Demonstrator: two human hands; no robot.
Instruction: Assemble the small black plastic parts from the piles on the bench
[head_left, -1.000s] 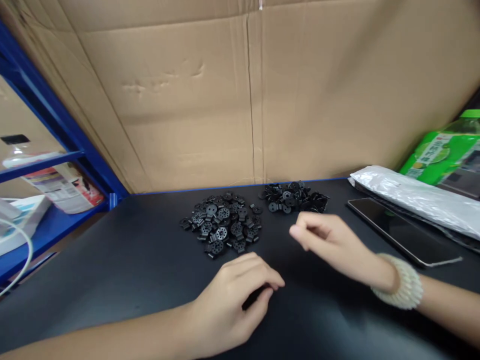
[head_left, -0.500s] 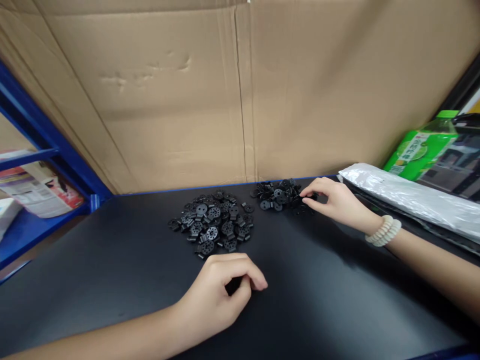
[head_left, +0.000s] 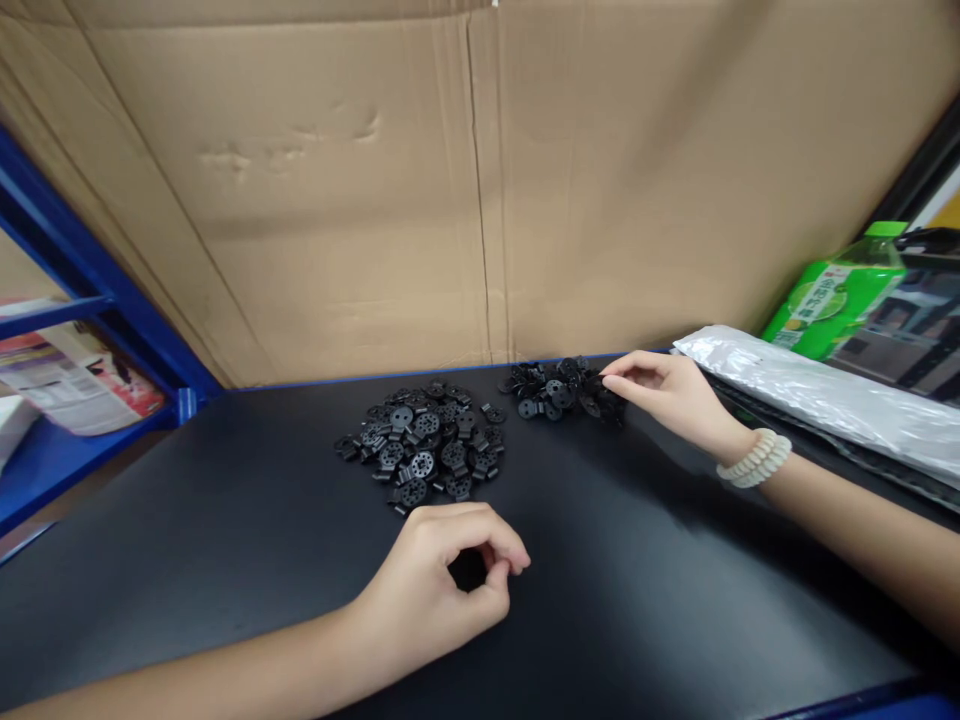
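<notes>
My right hand [head_left: 667,390] reaches to the right edge of a smaller pile of black plastic pieces [head_left: 555,395]. Its thumb and forefinger are pinched on a thin black plastic piece [head_left: 591,400], partly lost against the dark pile. Nearer to me, my left hand [head_left: 450,570] hovers over or rests on the black tabletop [head_left: 225,540], thumb and fingertips pressed together in a ring. Whatever those fingertips hold, if anything, is hidden. Beyond it lies a larger heap of round black plastic clips [head_left: 427,440] with perforated discs and short tabs.
A tall cardboard sheet [head_left: 337,200] stands behind the table. On the right are a silvery-white plastic package [head_left: 817,395] and a green-labelled bottle [head_left: 836,295]. A blue metal frame [head_left: 112,250] and a printed packet [head_left: 82,375] are on the left.
My right thumb and forefinger have shifted slightly on the smaller pile, and a black piece now shows tilted at their tips. My left thumb has moved up against the fingertips.
</notes>
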